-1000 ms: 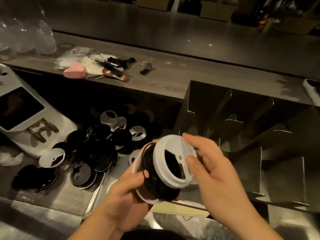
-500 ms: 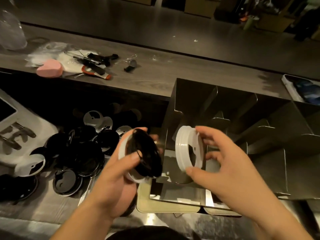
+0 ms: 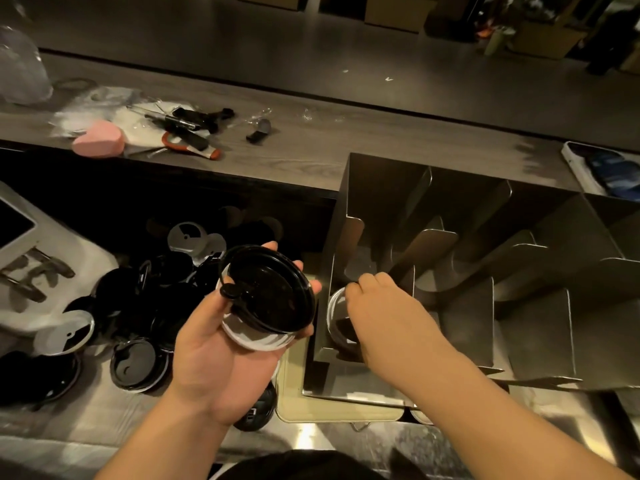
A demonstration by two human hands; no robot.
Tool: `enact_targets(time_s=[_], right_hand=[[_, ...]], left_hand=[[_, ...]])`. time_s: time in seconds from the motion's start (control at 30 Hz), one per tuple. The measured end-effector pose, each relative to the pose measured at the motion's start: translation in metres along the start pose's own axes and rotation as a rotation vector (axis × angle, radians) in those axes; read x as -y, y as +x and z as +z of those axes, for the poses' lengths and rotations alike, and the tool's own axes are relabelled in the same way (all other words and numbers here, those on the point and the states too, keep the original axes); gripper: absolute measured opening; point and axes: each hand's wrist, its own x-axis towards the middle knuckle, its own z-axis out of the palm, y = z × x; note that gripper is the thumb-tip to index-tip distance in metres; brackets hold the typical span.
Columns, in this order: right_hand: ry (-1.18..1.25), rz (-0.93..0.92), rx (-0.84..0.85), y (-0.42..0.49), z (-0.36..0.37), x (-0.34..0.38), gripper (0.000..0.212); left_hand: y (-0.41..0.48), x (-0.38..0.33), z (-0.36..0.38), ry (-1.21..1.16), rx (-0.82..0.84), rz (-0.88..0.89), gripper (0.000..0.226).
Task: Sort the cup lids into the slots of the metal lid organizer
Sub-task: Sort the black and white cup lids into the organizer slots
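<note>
Lids (image 3: 268,292) in left hand (image 3: 214,355), right hand (image 3: 384,317) holding white lid (image 3: 334,306) in organizer (image 3: 467,320)

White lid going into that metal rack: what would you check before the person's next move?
1. White lid is inside the leftmost slot of the metal organizer: ok.
2. White lid sits flat on the slot's bottom: cannot tell, the hand hides it.
3. Right hand has let go: not ok, its fingers are curled on the lid's rim.
4. Left hand has a firm hold on the lid stack, black lid on top: ok.
5. Sorting finished: not ok, a pile of loose lids lies on the counter.
</note>
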Motion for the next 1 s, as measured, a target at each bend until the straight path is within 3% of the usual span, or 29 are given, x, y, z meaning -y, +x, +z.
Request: enact_targets(time_s=[0.1, 0.23, 0.33, 0.47, 0.6, 0.77, 0.87, 0.93, 1.0], right_hand=[[-0.059, -0.055, 0.009, 0.001, 0.001, 0.005, 0.052], [-0.048, -0.002, 0.106, 0.013, 0.010, 0.004, 0.059], [-0.174, -0.055, 0.200, 0.024, 0.009, 0.003, 0.059], [-0.422, -0.224, 0.317, 0.025, 0.005, 0.008, 0.042], [-0.379, -0.157, 0.318, 0.019, 0.010, 0.012, 0.046], [-0.104, -0.096, -0.043, -0.001, -0.003, -0.001, 0.035], [0.337, -0.095, -0.338, -0.031, -0.021, -0.026, 0.025], [0.702, -0.133, -0.501, -0.053, -0.031, -0.029, 0.026], [0.819, -0.224, -0.664, -0.067, -0.030, -0.025, 0.036]], left_hand=[[-0.001, 0.002, 0.000, -0.053, 0.017, -0.021, 0.082], [-0.001, 0.004, -0.007, -0.178, 0.231, -0.097, 0.075], [0.000, 0.010, -0.012, -0.233, 0.330, -0.156, 0.076], [0.002, 0.015, -0.017, -0.283, 0.295, -0.216, 0.074], [0.005, 0.021, -0.018, -0.314, 0.367, -0.231, 0.072], [0.006, 0.015, 0.006, -0.247, 0.253, -0.197, 0.074], [0.004, 0.012, 0.027, -0.108, 0.025, -0.097, 0.090], [0.002, 0.013, 0.044, -0.071, -0.048, -0.107, 0.074], [0.000, 0.021, 0.059, -0.066, -0.096, -0.171, 0.044]])
